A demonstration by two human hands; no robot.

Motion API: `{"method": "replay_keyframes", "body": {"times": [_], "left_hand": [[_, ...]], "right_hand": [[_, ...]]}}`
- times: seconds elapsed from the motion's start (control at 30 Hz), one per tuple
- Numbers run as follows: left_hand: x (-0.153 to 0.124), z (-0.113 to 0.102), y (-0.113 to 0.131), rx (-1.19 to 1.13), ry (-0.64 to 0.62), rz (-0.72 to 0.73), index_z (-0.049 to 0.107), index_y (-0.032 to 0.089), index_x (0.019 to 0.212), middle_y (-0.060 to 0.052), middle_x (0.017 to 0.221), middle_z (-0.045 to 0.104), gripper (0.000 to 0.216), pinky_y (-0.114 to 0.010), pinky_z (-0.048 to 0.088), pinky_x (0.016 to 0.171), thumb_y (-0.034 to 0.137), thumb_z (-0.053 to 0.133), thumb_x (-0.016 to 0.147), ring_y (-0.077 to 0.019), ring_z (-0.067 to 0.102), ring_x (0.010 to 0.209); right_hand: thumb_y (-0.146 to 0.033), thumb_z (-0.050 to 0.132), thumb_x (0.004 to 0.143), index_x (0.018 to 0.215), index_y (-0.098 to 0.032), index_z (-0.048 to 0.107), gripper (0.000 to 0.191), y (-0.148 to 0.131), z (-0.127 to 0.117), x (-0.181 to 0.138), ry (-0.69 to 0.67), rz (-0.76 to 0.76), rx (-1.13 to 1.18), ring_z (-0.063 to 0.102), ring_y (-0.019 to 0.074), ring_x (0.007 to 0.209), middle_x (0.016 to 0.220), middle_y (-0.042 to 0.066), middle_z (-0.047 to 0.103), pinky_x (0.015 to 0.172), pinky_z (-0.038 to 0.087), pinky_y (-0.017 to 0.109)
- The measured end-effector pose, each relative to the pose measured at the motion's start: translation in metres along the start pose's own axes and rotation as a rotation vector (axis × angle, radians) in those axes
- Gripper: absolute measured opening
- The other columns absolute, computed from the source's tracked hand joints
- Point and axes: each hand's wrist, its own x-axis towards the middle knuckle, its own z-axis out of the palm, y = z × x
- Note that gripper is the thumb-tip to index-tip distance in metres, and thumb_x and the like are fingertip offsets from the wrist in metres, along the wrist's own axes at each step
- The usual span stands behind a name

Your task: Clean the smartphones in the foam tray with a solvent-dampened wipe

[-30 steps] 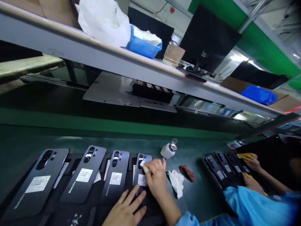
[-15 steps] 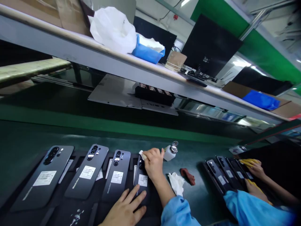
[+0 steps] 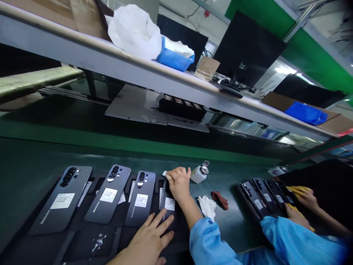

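Note:
My right hand (image 3: 179, 184) pinches a folded white wipe (image 3: 166, 175) against the camera end of a dark phone (image 3: 169, 203) lying face down, and covers much of that end. My left hand (image 3: 150, 239) rests with fingers spread at the lower end of the same phone. To the left, three more phones lie back up with white labels: a near one (image 3: 141, 198), a middle one (image 3: 108, 195) and a larger-looking one (image 3: 62, 200). They lie in a black tray (image 3: 117, 239) with printed slips beside them.
Right of my hand stands a white pump bottle (image 3: 200, 173) with its metal lid up. A crumpled white cloth (image 3: 207, 207) and a reddish-brown rag (image 3: 220, 200) lie nearby. Farther right, a co-worker's yellow-covered hands (image 3: 303, 197) touch more phones. A shelf (image 3: 176, 79) runs above.
The view has shifted slightly, so the phones appear a little higher and farther right. My right hand stays with the wipe at the phone's camera end; my left hand stays spread.

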Motion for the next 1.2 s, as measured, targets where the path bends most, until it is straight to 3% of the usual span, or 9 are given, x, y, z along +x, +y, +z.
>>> {"method": "replay_keyframes", "body": {"times": [0.17,0.3,0.53,0.63,0.73,0.83,0.93,1.07,1.2], "left_hand": [[-0.001,-0.002,-0.001,0.01,0.016,0.027,0.043,0.024,0.143,-0.006,0.157,0.015,0.077,-0.061,0.018,0.113,0.022,0.074,0.072,-0.0361,0.008,0.144],[-0.006,-0.009,0.005,-0.009,0.055,0.002,0.046,0.024,0.14,-0.006,0.156,0.018,0.074,-0.059,0.019,0.114,0.02,0.072,0.071,-0.0354,0.01,0.144],[-0.019,-0.006,0.006,-0.078,0.121,0.027,0.049,0.027,0.138,-0.004,0.155,0.025,0.065,-0.057,0.018,0.115,0.028,0.071,0.076,-0.0329,0.016,0.144],[-0.035,-0.004,-0.006,-0.093,0.166,0.063,0.05,0.029,0.137,-0.003,0.152,0.035,0.056,-0.053,0.019,0.116,0.034,0.065,0.084,-0.0288,0.024,0.142],[-0.059,-0.008,-0.018,-0.055,0.187,-0.041,0.046,0.029,0.14,-0.003,0.153,0.031,0.062,-0.059,0.015,0.115,0.033,0.067,0.082,-0.0325,0.019,0.143],[-0.075,-0.014,-0.025,-0.045,0.217,-0.111,0.039,0.03,0.144,-0.005,0.156,0.023,0.076,-0.067,0.006,0.111,0.05,0.07,0.078,-0.0381,0.007,0.144],[-0.075,-0.018,-0.027,-0.041,0.171,-0.111,0.037,0.026,0.146,-0.008,0.156,0.021,0.085,-0.068,0.001,0.11,0.06,0.07,0.075,-0.0405,0.001,0.143],[-0.067,-0.02,-0.027,-0.04,0.143,-0.114,0.038,0.024,0.145,-0.009,0.156,0.02,0.085,-0.069,0.002,0.109,0.054,0.073,0.074,-0.0414,0.003,0.143],[-0.064,-0.012,-0.036,-0.05,0.159,-0.082,0.038,0.023,0.145,-0.01,0.155,0.02,0.084,-0.072,0.005,0.107,0.043,0.077,0.074,-0.0416,0.003,0.142]], "right_hand": [[-0.019,0.061,0.087,0.089,-0.026,0.07,0.012,0.012,-0.007,-0.032,0.055,0.059,0.032,0.05,0.0193,0.096,0.09,-0.001,0.065,0.107,0.012,0.049],[-0.018,0.059,0.087,0.088,-0.026,0.07,0.013,-0.004,-0.012,-0.057,0.037,0.013,0.08,0.05,0.0175,0.095,0.088,-0.001,0.064,0.109,0.012,0.048],[-0.016,0.063,0.086,0.09,-0.029,0.071,0.016,-0.018,-0.002,-0.006,-0.061,-0.031,-0.025,0.047,0.0199,0.099,0.089,-0.001,0.065,0.109,0.004,0.054],[-0.017,0.062,0.088,0.088,-0.028,0.072,0.015,-0.008,-0.008,-0.01,-0.06,-0.012,-0.011,0.048,0.0206,0.099,0.089,-0.001,0.066,0.107,0.006,0.055],[-0.018,0.062,0.087,0.085,-0.027,0.071,0.013,-0.005,-0.015,-0.023,-0.066,0.009,-0.007,0.048,0.0222,0.097,0.087,0.0,0.065,0.104,0.01,0.057],[-0.017,0.063,0.084,0.085,-0.026,0.07,0.011,-0.024,-0.014,-0.022,-0.051,-0.045,0.053,0.048,0.0216,0.097,0.088,0.001,0.064,0.104,0.015,0.054],[-0.017,0.063,0.085,0.09,-0.028,0.069,0.014,-0.063,0.004,-0.006,-0.078,-0.214,0.142,0.048,0.0186,0.097,0.085,-0.002,0.063,0.108,0.012,0.051],[-0.017,0.064,0.085,0.093,-0.032,0.069,0.018,-0.096,0.027,0.018,-0.22,-0.343,0.119,0.046,0.0188,0.099,0.084,-0.003,0.062,0.11,0.002,0.056],[-0.018,0.063,0.086,0.091,-0.033,0.069,0.016,-0.089,0.022,0.017,-0.26,-0.296,0.075,0.045,0.0188,0.099,0.085,-0.003,0.062,0.109,0.001,0.057]]}}
